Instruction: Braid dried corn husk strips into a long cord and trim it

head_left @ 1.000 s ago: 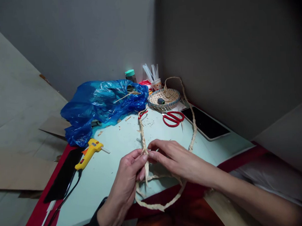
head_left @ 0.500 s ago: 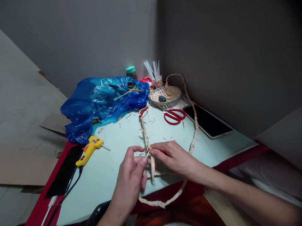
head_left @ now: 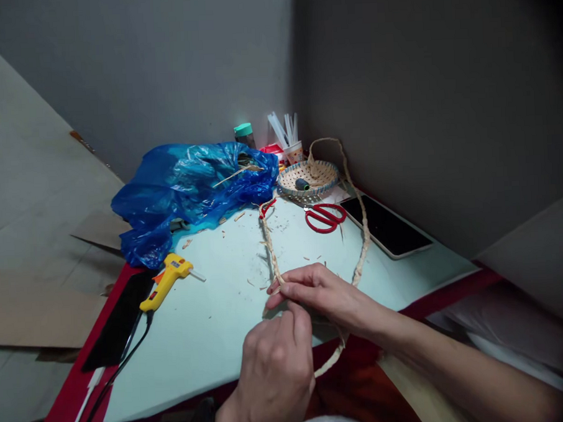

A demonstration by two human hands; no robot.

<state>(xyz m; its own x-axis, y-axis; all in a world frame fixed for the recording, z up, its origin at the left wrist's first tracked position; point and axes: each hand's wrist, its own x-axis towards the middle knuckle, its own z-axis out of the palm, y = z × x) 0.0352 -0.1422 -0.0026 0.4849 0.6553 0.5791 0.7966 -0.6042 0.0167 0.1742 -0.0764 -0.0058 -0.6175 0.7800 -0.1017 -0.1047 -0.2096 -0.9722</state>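
A pale braided straw cord [head_left: 270, 242] runs toward me over the light-blue board [head_left: 222, 338]. Its far end is tied with red string [head_left: 268, 206]. My right hand [head_left: 320, 293] pinches the near end of this braid between thumb and fingers. Just below it, my left hand [head_left: 278, 351] is closed with its back toward me; whatever its fingers grip is hidden. The rest of the cord loops past my right arm, down over the board's front edge and up to a shallow woven basket [head_left: 327, 179].
Red-handled scissors [head_left: 326, 218] and a tablet [head_left: 389, 228] lie to the right. A blue plastic bag [head_left: 187, 178] fills the back left, with a yellow glue gun [head_left: 166, 283] and its cable in front. A cup of clear sticks [head_left: 294, 152] stands at the back.
My left hand has turned over, closed up and moved down and right toward me. My right hand still pinches the braid, and the loose strand below it no longer shows.
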